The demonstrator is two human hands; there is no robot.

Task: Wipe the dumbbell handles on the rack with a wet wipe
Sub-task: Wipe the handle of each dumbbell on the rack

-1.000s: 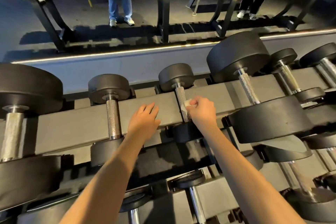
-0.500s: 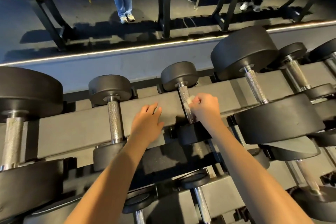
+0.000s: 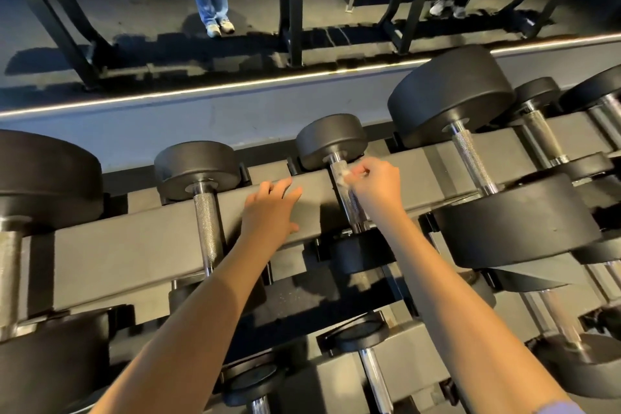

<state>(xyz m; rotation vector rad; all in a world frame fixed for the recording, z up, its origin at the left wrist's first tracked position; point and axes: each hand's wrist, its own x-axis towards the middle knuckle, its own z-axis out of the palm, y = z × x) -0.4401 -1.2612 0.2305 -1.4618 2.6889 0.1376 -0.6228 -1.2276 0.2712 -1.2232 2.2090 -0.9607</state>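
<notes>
I'm pinching a crumpled white wet wipe [image 3: 343,175] in my right hand [image 3: 375,185], pressing it on the upper end of the knurled chrome dumbbell handle [image 3: 347,199] just below its round black head. My left hand [image 3: 270,212] is lying flat, fingers spread, on the matte grey rack rail [image 3: 134,245] beside it

- Dumbbell handles [image 3: 473,161]: bright metal, knurled rough mid-section, smooth polished ends.
- Dumbbell heads [image 3: 450,91]: black, matt, rubbery look, a few scuffs.
- Rack [image 3: 134,245]: grey painted metal, matt, smooth.
- Wet wipe [image 3: 344,175]: white, thin, crumpled cloth or paper, can't tell which.
- Floor [image 3: 168,20]: dark, matt.
</notes>
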